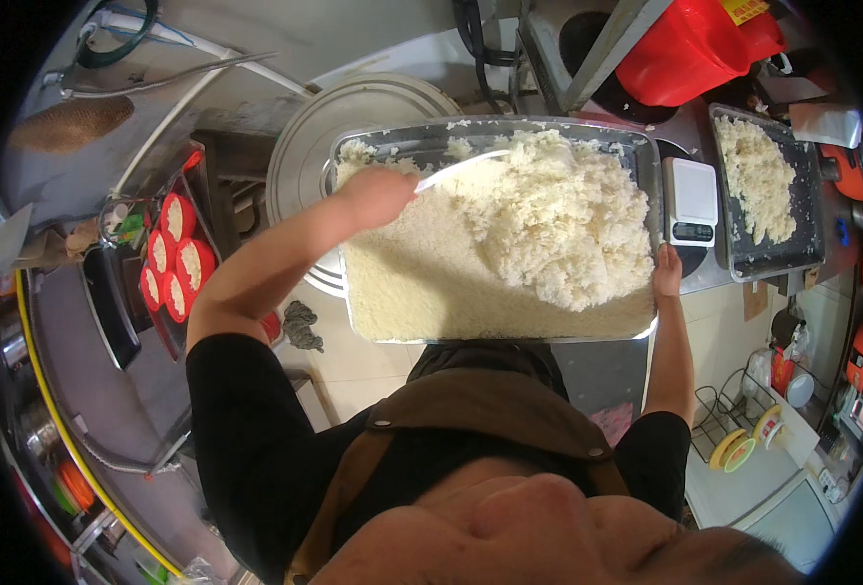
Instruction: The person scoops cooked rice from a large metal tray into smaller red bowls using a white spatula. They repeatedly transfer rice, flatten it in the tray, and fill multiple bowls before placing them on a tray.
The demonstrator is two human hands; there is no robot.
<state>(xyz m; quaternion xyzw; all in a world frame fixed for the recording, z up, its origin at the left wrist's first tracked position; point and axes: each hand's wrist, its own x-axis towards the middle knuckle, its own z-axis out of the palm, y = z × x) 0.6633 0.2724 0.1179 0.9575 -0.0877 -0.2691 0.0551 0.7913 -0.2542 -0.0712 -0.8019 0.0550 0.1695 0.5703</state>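
A large rectangular metal tray (pixel 501 126) lies before me, a smooth layer of rice grains (pixel 417 292) across its left and lower parts. Heaped on the right is clumped, cooked-looking rice (pixel 563 219). My left hand (pixel 380 196), over the tray's upper left, is closed on the handle of a white paddle or spoon (pixel 461 170); its far end reaches the heap. With my right hand (pixel 668 270) I grip the tray's right rim. Just above that hand, a white digital scale (pixel 691 194) sits beside the tray.
A second dark tray (pixel 775 259) with clumped rice stands at the right. Red tubs (pixel 680 55) are at the upper right. Left are several red cups (pixel 191 265) holding white food. A large round metal lid (pixel 300 146) lies behind the main tray's left side; a wire rack (pixel 728 409) is lower right.
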